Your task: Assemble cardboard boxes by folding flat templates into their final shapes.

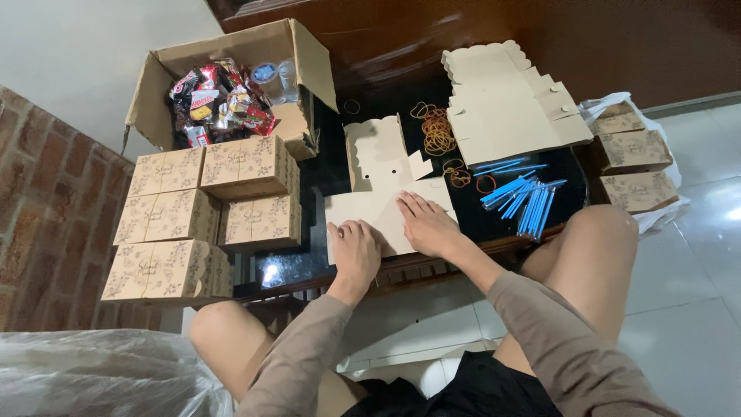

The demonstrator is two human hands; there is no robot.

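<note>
**Pressing a flat box blank**

The black table (pixel 340 174) carries folded boxes (pixel 204 205) at nine o'clock. Before me lies the unfolded cardboard blank (pixel 378 208). My left hand (pixel 355 251) and right hand (pixel 427 224) press it, fingers flat, gripping nothing. Blue sticks (pixel 529 201) at three o'clock.

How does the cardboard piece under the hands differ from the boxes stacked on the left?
The cardboard piece lies unfolded, with one panel standing up; the stacked boxes are folded shut. Its plain side faces up, while the boxes show a printed pattern. Both hands, left hand and right hand, press it flat; the boxes sit untouched. Both are tan card.
</note>
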